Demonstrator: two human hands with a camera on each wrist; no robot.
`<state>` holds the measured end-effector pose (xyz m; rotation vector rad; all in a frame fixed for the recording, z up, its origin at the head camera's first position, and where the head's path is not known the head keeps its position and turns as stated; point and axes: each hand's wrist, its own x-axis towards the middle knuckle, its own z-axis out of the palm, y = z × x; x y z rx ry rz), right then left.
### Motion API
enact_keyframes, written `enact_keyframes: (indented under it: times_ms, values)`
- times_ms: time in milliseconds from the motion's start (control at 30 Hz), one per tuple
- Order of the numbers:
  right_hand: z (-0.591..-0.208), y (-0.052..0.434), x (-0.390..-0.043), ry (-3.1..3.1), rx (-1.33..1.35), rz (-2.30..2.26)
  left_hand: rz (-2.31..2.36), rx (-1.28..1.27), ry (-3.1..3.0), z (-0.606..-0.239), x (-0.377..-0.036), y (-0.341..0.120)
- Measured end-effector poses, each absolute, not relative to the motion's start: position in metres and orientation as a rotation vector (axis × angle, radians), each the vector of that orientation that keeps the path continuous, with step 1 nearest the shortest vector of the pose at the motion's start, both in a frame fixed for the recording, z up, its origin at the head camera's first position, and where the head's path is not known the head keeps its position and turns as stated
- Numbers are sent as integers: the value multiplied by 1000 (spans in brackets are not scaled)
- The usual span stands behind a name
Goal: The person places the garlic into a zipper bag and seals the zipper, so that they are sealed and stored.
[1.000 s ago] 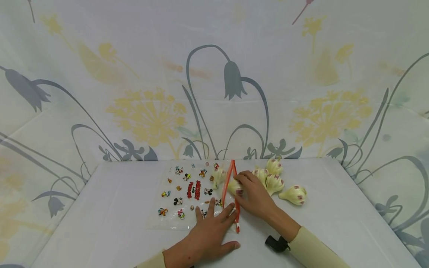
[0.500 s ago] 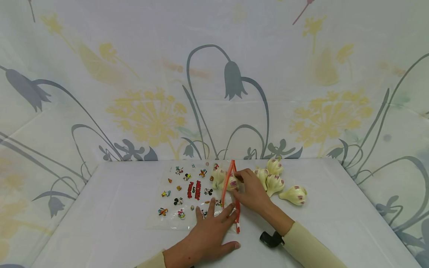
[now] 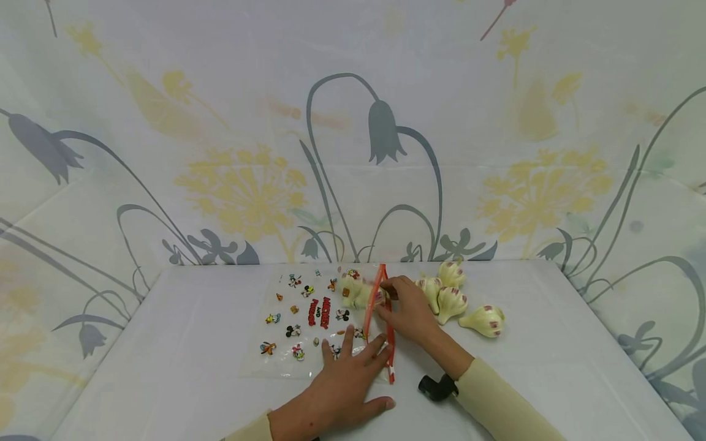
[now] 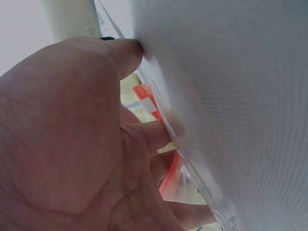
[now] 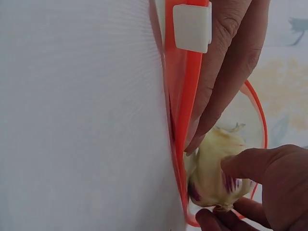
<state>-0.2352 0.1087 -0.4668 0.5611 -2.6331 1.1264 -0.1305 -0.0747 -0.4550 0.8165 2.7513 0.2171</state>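
A clear zip bag [image 3: 318,314] printed with cartoon figures lies flat on the table, its orange-red zip edge [image 3: 369,315] facing right and parted. My left hand [image 3: 344,389] rests on the bag's near right part with fingers spread, two of them by the opening. At the mouth, my right hand [image 3: 410,313] grips a garlic bulb [image 5: 219,168], thumb on one side and fingers beneath, with the bulb inside the opening. Through the plastic, another garlic bulb [image 3: 350,289] shows just left of it. A white slider [image 5: 191,28] sits on the zip edge.
Several garlic bulbs [image 3: 452,303] cluster on the white table [image 3: 165,361] right of my right hand, one bulb [image 3: 485,321] a little apart. A black device [image 3: 437,388] is at my right wrist. Flower-patterned cloth [image 3: 353,184] hangs behind the table.
My right hand has moved left, taking the garlic bulb from the mouth further into the bag. The bulb inside has shifted slightly left. My left hand has stayed in place.
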Motion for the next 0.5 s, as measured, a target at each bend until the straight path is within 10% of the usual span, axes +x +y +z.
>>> enact_keyframes:
  times_ms: [500]
  values:
    - [-472, 93, -245, -2602, 445, 1262, 230, 839, 2766, -453, -128, -75]
